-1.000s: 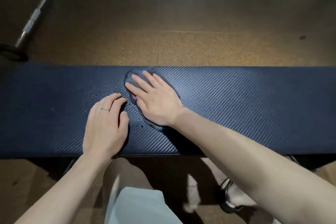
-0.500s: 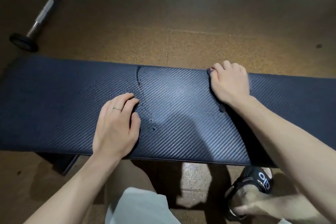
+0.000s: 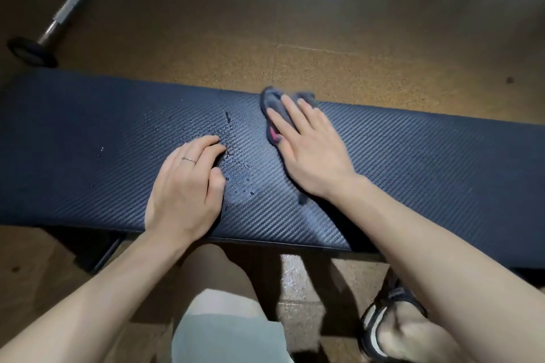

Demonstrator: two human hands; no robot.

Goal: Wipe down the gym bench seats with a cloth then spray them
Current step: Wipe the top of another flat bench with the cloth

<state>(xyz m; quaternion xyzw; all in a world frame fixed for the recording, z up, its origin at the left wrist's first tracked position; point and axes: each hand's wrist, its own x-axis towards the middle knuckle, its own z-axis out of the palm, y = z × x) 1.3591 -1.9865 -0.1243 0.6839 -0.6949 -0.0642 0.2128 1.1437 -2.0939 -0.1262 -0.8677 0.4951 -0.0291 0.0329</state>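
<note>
The step in hand looks like the wipe itself, and doing it well means keeping the right hand (image 3: 306,150) flat so the grey cloth (image 3: 272,109) stays spread under the whole palm rather than bunching at the fingertips. Judging from the droplets (image 3: 236,177) beading on the dark woven bench seat (image 3: 427,162), the stroke should sweep through that wet patch near the middle of the seat and run right out to its far edge — overlapping passes, even pressure, no dry strips left between them.

The cloth lies on the seat at its far edge, pinned beneath the right hand's straight, spread fingers; a fold pokes out past the fingertips and a pink tag shows at the thumb side. The left hand (image 3: 185,186) rests on the seat toward its near edge, beside the droplets, fingers loosely curled and holding nothing — it seems to serve as a brace. The droplets sit between the two hands.

No spray bottle shows anywhere around the seat. A barbell (image 3: 59,18) lies on the floor beyond the seat's far left corner.
</note>
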